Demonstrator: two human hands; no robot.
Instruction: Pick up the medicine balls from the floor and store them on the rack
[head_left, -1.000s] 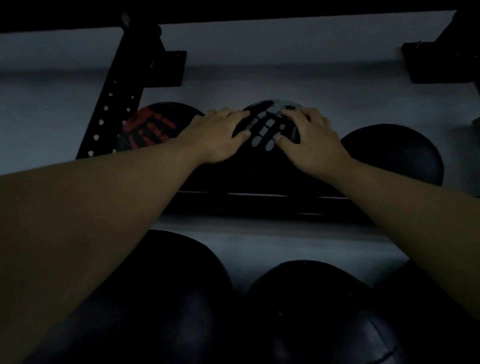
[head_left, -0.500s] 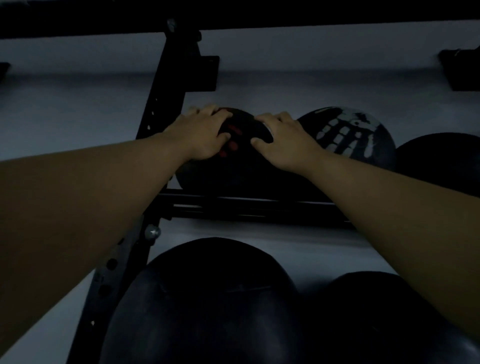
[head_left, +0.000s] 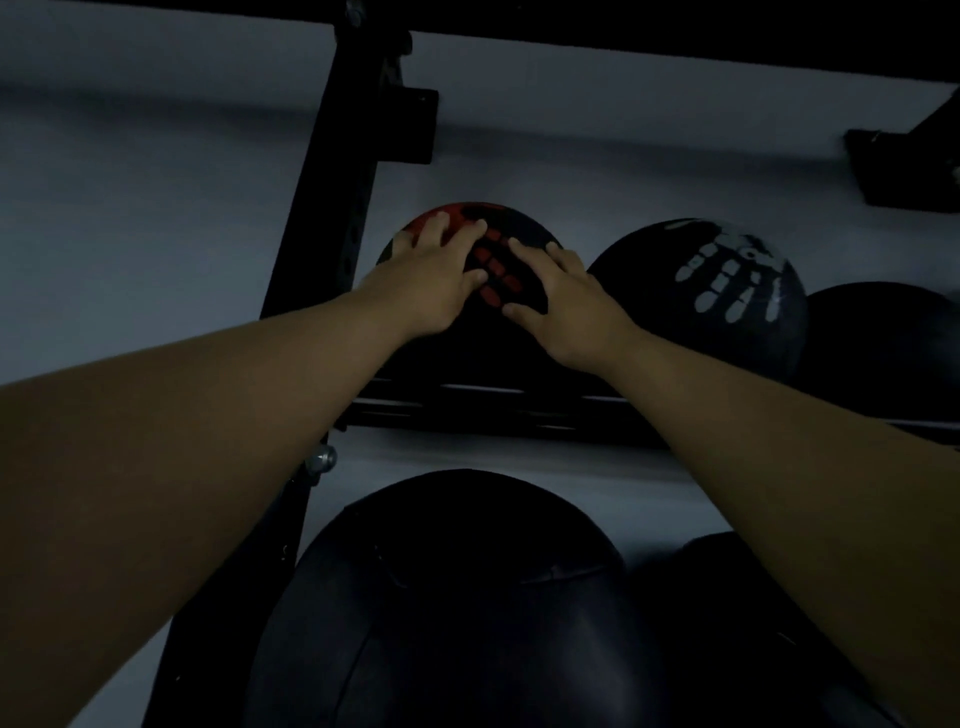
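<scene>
Your left hand (head_left: 434, 283) and right hand (head_left: 563, 306) lie side by side on top of a ball (head_left: 498, 332) at the left end of the rack's upper shelf (head_left: 519, 410), just right of the upright (head_left: 332, 218). A second ball (head_left: 701, 291) sits beside it to the right, a third (head_left: 883, 338) further right at the frame's edge. On the level below, two larger balls (head_left: 457, 597) (head_left: 753, 623) sit side by side.

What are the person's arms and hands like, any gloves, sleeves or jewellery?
Both are bare. The left hand and right hand wear no gloves, and no rings, watch or bands show in the dim light. The forearms are uncovered as far as the picture's edge, with no sleeve in view.
</scene>
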